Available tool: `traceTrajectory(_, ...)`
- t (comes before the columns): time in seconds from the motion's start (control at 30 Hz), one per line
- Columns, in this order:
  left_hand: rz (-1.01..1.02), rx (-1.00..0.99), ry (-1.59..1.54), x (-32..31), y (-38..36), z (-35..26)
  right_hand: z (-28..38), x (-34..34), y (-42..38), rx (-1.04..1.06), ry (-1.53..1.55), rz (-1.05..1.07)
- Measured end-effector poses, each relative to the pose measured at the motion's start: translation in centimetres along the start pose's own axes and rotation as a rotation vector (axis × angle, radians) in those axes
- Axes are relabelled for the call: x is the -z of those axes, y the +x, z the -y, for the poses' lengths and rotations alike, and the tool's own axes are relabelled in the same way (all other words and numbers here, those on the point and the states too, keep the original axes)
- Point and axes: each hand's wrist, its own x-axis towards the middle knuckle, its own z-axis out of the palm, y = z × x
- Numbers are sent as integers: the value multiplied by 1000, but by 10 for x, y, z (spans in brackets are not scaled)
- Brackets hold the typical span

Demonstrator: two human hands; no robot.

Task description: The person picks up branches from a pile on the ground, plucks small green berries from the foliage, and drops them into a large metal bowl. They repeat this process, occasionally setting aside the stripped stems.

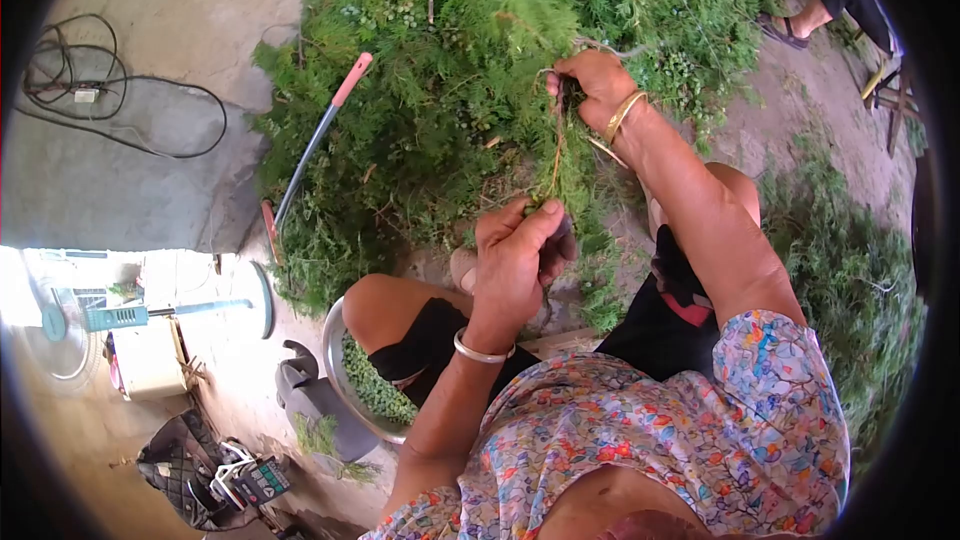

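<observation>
A thin brown stem with green sprigs (558, 155) stretches between my two hands. The lower end is pinched between the thumb and fingers of my left hand (525, 245), which wears a silver bangle. Higher up, my right hand (595, 85), with a gold bangle at the wrist, is closed around the upper part of the branch; something dark shows between its fingers. Beyond both hands lies a large heap of green branches (400, 70) bearing small pale berries. Left of my knee, a metal basin (338, 340) holds many small green berries (375, 390).
A curved tool with a pink handle (350, 80) rests on the heap's left side. Black cable (180, 153) coils at the upper left. A standing fan (120, 318) is at the left. Another person's sandalled foot (790, 30) shows upper right. More branches (850, 280) lie at the right.
</observation>
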Motion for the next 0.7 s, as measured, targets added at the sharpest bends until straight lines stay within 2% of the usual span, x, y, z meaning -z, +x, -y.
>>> traceTrajectory(0.1,37,34,4,-3,-14,1,2,9,13,-46,-34,-36)
traceTrajectory(0.17,230,109,14,-2,-26,-5,0,24,45,-77,115,-25)
traceTrajectory(0.2,269,66,-130,0,-28,1,9,14,26,-25,69,-49)
traceTrajectory(0.23,268,68,-130,-1,-29,3,8,16,27,-27,69,-51)
traceTrajectory(0.3,144,-51,-230,-4,-32,4,8,19,28,-55,122,-63)
traceTrajectory(0.53,18,8,-271,0,-21,6,9,15,22,-45,75,-101)
traceTrajectory(0.6,-2,-78,-64,-5,-17,9,11,12,16,-45,34,-106)
traceTrajectory(0.63,0,-76,-63,-7,-15,11,11,10,14,-45,36,-109)
traceTrajectory(0.7,36,-225,232,-8,-10,16,10,8,12,29,4,-122)
